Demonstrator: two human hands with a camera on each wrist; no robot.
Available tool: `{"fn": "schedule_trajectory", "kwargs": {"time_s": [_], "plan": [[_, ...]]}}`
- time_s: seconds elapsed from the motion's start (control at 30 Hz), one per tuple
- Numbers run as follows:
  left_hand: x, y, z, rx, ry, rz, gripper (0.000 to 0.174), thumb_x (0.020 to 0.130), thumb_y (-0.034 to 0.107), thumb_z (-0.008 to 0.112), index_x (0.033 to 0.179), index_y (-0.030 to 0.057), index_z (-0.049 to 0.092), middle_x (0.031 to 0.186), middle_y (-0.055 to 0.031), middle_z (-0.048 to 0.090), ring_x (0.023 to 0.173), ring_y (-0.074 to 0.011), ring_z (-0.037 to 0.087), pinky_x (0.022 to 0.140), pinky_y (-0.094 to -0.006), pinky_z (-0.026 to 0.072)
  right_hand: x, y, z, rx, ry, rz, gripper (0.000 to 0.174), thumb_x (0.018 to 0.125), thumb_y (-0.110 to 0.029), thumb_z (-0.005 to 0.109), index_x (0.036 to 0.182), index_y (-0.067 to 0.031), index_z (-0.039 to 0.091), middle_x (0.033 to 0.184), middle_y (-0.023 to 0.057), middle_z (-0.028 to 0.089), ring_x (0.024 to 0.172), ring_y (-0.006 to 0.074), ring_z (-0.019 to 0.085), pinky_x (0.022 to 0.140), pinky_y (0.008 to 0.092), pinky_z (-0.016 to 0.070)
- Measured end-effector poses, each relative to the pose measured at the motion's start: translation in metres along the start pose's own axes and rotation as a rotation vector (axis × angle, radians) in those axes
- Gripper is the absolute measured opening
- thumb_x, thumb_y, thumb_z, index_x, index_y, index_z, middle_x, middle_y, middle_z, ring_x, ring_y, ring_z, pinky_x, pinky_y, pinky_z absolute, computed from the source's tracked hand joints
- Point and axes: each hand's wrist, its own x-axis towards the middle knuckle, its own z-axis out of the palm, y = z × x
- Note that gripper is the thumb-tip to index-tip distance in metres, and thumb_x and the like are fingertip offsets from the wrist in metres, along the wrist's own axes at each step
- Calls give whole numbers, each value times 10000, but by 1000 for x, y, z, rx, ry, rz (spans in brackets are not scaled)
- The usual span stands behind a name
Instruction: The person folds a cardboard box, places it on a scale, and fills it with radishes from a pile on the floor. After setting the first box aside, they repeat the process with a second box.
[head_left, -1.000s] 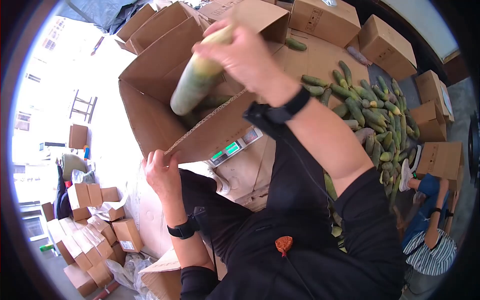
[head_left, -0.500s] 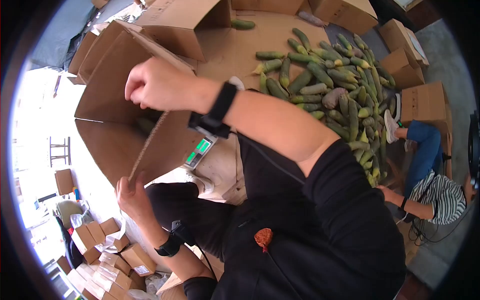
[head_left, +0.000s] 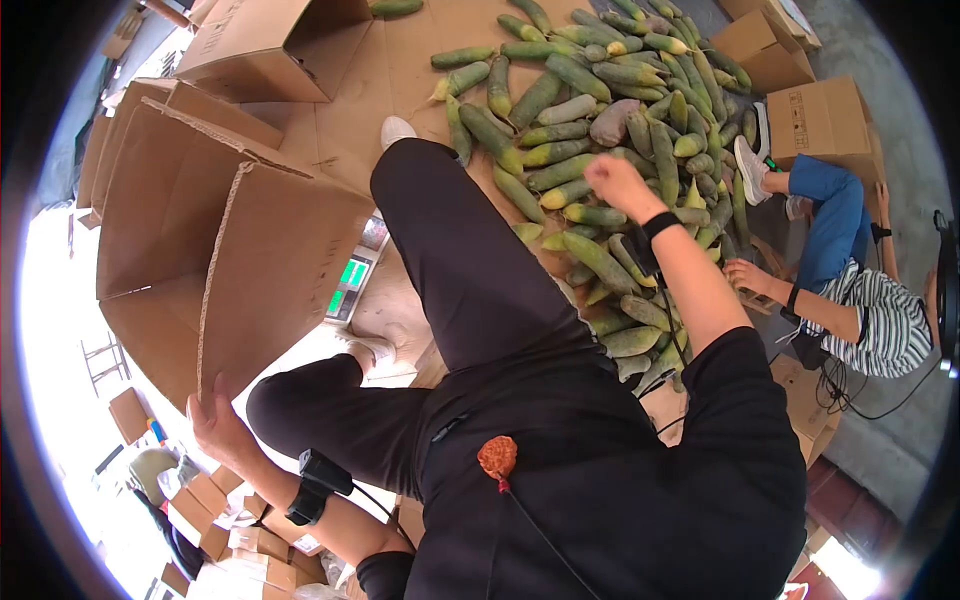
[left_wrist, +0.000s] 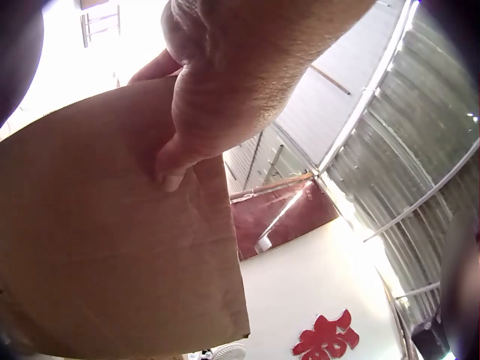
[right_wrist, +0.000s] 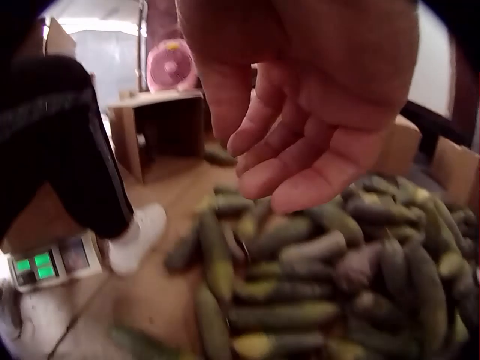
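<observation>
In the head view, my left hand (head_left: 222, 430) pinches the near edge of a large open carton (head_left: 290, 270). The left wrist view shows its thumb lying flat on the cardboard wall (left_wrist: 97, 225). My right hand (head_left: 620, 188) is above a pile of green radishes (head_left: 570, 130); seen from the right wrist, the hand (right_wrist: 300, 142) holds nothing, its fingers loosely bent over the radishes (right_wrist: 285, 315). A scale with a green-lit display (head_left: 352, 272) sits beside the carton, partly hidden under it. The inside bottom of the carton is hidden.
Another open box (head_left: 270, 50) lies behind the carton. At the right a person in a striped shirt (head_left: 880, 320) sits by a closed box (head_left: 825, 120). Small boxes (head_left: 260, 545) are stacked at the lower left. A white shoe (right_wrist: 139, 236) stands between scale and radishes.
My right hand has let go of a radish at the carton and moved right, over the pile. My left hand still grips the carton edge. The head view has shifted toward the right.
</observation>
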Motion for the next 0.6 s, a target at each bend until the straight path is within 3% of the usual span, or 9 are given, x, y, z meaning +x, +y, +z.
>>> {"fn": "schedule_trajectory", "kwargs": {"time_s": [0.07,0.13,0.17,0.23,0.27,0.3,0.37,0.47,0.6], "plan": [[3,-8,4,-44,18,-8,291,793,303,670,937,50,660,869,-97,679,792,-238,632,745,-340,459,-28,65,15,-154,-10,-19,199,798,-193,542,781,-13,626,857,218,612,827,397,581,744,436,469],[4,-10,6,-63,13,5,284,795,286,669,949,48,664,880,-95,684,794,-223,634,749,-334,460,-58,116,32,-273,-121,185,231,802,-180,497,777,-3,643,845,241,613,814,410,587,745,456,473],[4,-10,6,-87,16,11,278,797,270,668,962,45,667,892,-93,689,797,-207,635,753,-327,460,-70,150,47,-587,-199,123,227,803,-146,491,786,13,652,843,244,625,801,398,602,732,453,484],[2,-4,4,-81,6,11,277,796,259,669,969,42,667,899,-94,689,804,-195,633,758,-323,459,-102,172,55,-800,-489,104,241,817,-118,469,837,18,667,900,230,642,827,388,620,724,446,504],[1,-1,3,-82,-3,9,276,796,249,670,976,39,667,906,-96,690,811,-184,630,763,-319,458,-118,182,67,-636,-402,316,250,833,-125,462,848,13,671,937,224,643,876,382,620,761,433,506],[1,0,2,-76,-6,13,276,796,249,670,976,39,667,906,-96,690,811,-184,630,763,-319,458,-132,211,86,-695,-500,320,253,838,-141,467,870,6,671,950,228,639,906,377,616,794,430,500],[1,2,2,-75,10,22,305,793,243,674,989,10,661,925,-95,688,828,-187,622,782,-316,456,-156,157,79,-474,-480,518,253,817,-157,493,892,12,667,983,241,628,935,377,606,817,434,490],[0,5,3,-32,33,-6,339,795,243,677,1004,-23,647,945,-106,682,845,-204,616,796,-320,452,-165,137,95,-403,-568,368,259,798,-175,518,924,7,654,1009,253,616,975,370,593,851,435,475],[4,-1,5,67,56,-68,361,797,236,679,1021,-43,635,939,-109,678,839,-204,607,796,-322,452,-142,155,155,-320,-490,413,292,782,-182,542,1018,-32,625,1042,229,609,1008,362,577,888,423,457]]}}
